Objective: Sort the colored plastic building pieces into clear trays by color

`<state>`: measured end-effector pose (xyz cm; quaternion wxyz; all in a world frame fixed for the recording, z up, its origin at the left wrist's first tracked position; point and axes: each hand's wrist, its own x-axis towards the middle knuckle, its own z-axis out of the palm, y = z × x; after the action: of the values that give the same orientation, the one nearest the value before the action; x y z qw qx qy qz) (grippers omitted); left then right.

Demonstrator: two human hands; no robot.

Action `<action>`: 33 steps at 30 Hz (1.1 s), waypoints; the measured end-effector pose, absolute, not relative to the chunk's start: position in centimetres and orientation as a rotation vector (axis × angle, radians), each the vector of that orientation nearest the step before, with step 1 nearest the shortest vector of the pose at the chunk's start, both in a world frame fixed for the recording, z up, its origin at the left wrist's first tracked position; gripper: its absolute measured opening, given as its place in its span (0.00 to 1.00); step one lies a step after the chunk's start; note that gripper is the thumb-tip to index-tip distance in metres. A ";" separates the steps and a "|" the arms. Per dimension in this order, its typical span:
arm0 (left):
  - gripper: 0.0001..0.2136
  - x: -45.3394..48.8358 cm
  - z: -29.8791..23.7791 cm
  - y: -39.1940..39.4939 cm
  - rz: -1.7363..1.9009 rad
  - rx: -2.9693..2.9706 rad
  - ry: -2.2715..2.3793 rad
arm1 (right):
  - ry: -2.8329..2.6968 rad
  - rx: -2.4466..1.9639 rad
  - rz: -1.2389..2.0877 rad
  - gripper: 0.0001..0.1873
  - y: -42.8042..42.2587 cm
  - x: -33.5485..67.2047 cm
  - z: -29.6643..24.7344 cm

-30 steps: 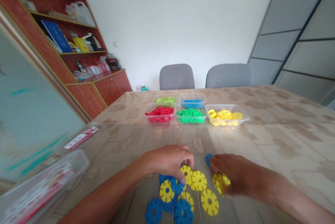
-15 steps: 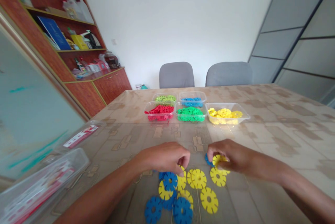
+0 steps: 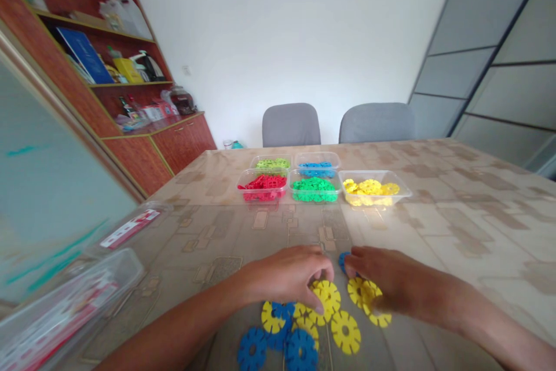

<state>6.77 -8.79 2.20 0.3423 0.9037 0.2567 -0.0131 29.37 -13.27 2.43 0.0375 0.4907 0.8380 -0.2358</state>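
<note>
My left hand (image 3: 295,275) is over a yellow notched disc (image 3: 332,297), thumb on its near side and curled fingers beyond it, with a gap between them. My right hand (image 3: 382,278) hovers over several overlapping yellow discs (image 3: 355,290); its thumb and fingertips are apart, and its palm hides part of them. A blue disc (image 3: 342,261) shows just beyond the right fingertips. Nearer me lie a single yellow disc (image 3: 346,320), a blue disc (image 3: 301,362) and another blue disc (image 3: 245,353), beside a mixed blue and yellow heap.
Clear tubs of red pieces (image 3: 264,186), green pieces (image 3: 315,188), yellow discs (image 3: 370,188), blue pieces (image 3: 318,168) and lime pieces (image 3: 273,162) stand farther back. At left are a long plastic box (image 3: 130,261) and a clear lid (image 3: 163,209). Two grey chairs (image 3: 291,125) stand behind the table.
My left hand has moved right, from one yellow disc to another. My right hand has come nearer me, and the yellow disc it pinched is now lower, among the others.
</note>
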 end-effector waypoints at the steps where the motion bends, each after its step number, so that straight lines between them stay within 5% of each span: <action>1: 0.17 6.7 2.2 -8.8 -0.022 2.369 0.654 | 2.573 1.506 -0.720 0.23 -13.3 29.3 2.5; 18: 0.13 6.4 2.9 -8.6 0.095 2.474 0.679 | 2.658 1.518 -1.497 0.06 -10.3 32.0 4.0; 20: 0.13 6.4 3.0 -8.5 0.112 2.490 0.681 | 2.769 1.705 -1.529 0.10 -8.8 33.0 3.9; 26: 0.11 6.4 3.2 -8.1 0.126 2.409 0.676 | 2.831 2.394 -1.309 0.24 -2.2 35.6 3.2; 33: 0.07 5.8 2.9 -7.5 0.160 2.024 0.728 | 2.708 2.782 -0.763 0.11 1.0 37.1 3.6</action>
<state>5.77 -7.54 2.91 0.4726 0.8270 0.2975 0.0654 37.08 1.01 3.58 -0.3962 0.6456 0.6284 -0.1770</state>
